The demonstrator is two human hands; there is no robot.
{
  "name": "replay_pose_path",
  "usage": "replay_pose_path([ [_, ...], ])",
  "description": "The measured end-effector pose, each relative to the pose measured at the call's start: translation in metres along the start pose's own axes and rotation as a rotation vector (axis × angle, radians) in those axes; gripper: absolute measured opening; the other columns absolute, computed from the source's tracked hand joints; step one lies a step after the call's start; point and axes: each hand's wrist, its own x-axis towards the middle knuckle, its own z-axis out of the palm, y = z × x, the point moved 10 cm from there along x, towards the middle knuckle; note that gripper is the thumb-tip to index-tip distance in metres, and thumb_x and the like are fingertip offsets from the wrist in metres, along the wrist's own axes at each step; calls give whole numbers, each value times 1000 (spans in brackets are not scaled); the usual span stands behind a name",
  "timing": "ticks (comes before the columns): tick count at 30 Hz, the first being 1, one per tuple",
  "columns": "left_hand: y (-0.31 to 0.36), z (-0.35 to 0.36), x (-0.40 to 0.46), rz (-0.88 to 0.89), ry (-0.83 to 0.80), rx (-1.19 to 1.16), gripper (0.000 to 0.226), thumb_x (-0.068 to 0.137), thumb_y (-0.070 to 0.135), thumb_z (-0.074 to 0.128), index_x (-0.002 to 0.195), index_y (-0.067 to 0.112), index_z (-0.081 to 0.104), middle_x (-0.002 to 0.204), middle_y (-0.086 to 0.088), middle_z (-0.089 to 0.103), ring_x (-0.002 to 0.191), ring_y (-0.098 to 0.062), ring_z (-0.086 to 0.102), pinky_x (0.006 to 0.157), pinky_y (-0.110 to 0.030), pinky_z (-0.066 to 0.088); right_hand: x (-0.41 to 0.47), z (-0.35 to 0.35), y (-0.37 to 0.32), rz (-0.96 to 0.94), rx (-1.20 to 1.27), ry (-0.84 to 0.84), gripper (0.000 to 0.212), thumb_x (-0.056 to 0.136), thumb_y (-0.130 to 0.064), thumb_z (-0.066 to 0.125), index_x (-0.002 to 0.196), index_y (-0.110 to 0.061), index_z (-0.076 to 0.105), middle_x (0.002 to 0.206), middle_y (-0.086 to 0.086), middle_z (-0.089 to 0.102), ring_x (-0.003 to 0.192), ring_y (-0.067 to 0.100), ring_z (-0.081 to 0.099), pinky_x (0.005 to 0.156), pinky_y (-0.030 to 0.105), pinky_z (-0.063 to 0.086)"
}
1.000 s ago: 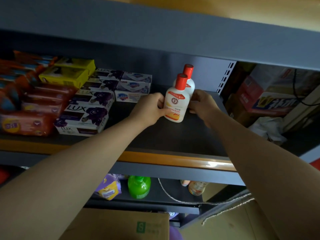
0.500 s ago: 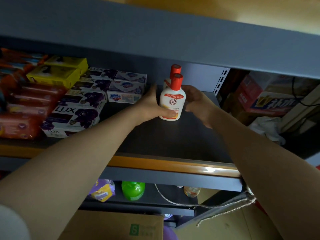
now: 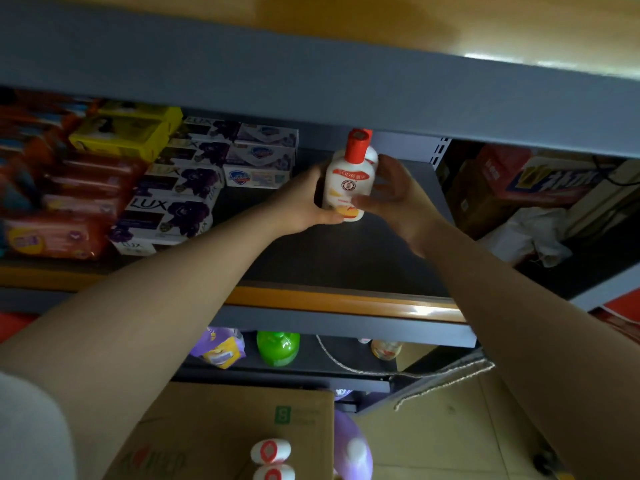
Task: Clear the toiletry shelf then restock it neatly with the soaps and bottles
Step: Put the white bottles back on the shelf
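Step in hand: the person is setting a white bottle (image 3: pixel 348 183) with a red cap upright at the back of the toiletry shelf (image 3: pixel 346 265), just in front of a second bottle (image 3: pixel 371 154) that is mostly hidden.
Doing it well: it is best kept vertical, label facing out, lined up squarely with the one behind, beside the soap boxes (image 3: pixel 180 199).
Left grip: the left hand (image 3: pixel 304 206) is curling round the bottle's lower body.
Right grip: the right hand (image 3: pixel 394 192) is cupping the other side, thumb across the front, fingers loosely spread.
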Motion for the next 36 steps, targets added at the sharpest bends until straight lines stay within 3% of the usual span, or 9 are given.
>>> replay_pose_path([
  [2, 5, -8, -19, 13, 44, 159, 75, 82, 21, 69, 144, 21, 26, 147, -1, 34, 134, -17, 32, 98, -23, 26, -19, -5, 1, 46, -2, 113, 65, 78, -11, 73, 134, -16, 39, 114, -12, 52, 99, 0, 53, 82, 20, 47],
  [5, 11, -16, -61, 41, 61, 289, 70, 86, 26, 63, 145, 21, 26, 150, -3, 29, 137, -19, 27, 108, -30, 25, -55, -22, -2, 74, -203, 345, 59, 80, -18, 70, 132, -16, 42, 123, 0, 52, 103, 12, 51, 87, 30, 46],
  [9, 35, -22, -134, 414, 216, 442, 40, 85, 22, 55, 122, 9, 55, 129, -12, 50, 123, -28, 42, 104, -40, 37, -123, -6, -31, -128, -355, 446, 33, 85, -7, 59, 117, -10, 53, 104, 3, 56, 84, 11, 51, 67, 9, 36],
  [14, -8, 20, -218, 482, 47, 408, 29, 83, 19, 47, 110, 14, 57, 107, -5, 59, 103, -19, 48, 88, -30, 40, -196, 59, -18, -256, -389, 258, 18, 86, -14, 49, 100, -9, 60, 79, -5, 58, 60, 12, 51, 57, 18, 41],
  [18, -94, 65, -260, 312, -156, 326, 28, 79, 22, 45, 105, 19, 55, 108, 1, 54, 93, -18, 55, 80, -29, 45, -221, 117, 59, -77, -412, 60, 18, 78, -3, 56, 92, -6, 68, 87, 8, 67, 75, 6, 50, 68, -2, 34],
  [21, -155, 88, -284, 101, -218, 281, 31, 82, 28, 44, 105, 18, 61, 111, 2, 58, 87, -19, 62, 71, -25, 49, -230, 160, 129, 59, -450, -168, 23, 83, -2, 58, 103, -7, 68, 106, 8, 68, 91, 8, 56, 82, 5, 35],
  [27, -211, 128, -305, -95, -203, 180, 25, 90, 13, 55, 115, 15, 59, 112, 6, 54, 84, -10, 59, 69, -30, 51, -230, 202, 221, 261, -487, -448, 39, 90, -23, 60, 128, -24, 53, 133, -6, 52, 123, 14, 47, 96, 14, 29],
  [31, -221, 147, -307, -186, -165, 109, 32, 93, 20, 53, 125, 21, 54, 104, 13, 54, 77, -1, 54, 65, -13, 47, -231, 213, 248, 322, -502, -564, 49, 86, -35, 63, 133, -31, 48, 141, -8, 45, 131, 15, 38, 110, 33, 30],
  [36, -225, 171, -300, -229, -183, -35, 33, 88, 17, 61, 120, 22, 58, 99, 18, 54, 78, 0, 55, 70, -9, 42, -213, 224, 249, 278, -495, -516, 44, 91, -33, 56, 132, -22, 49, 128, 2, 58, 116, 21, 52, 100, 33, 38],
])
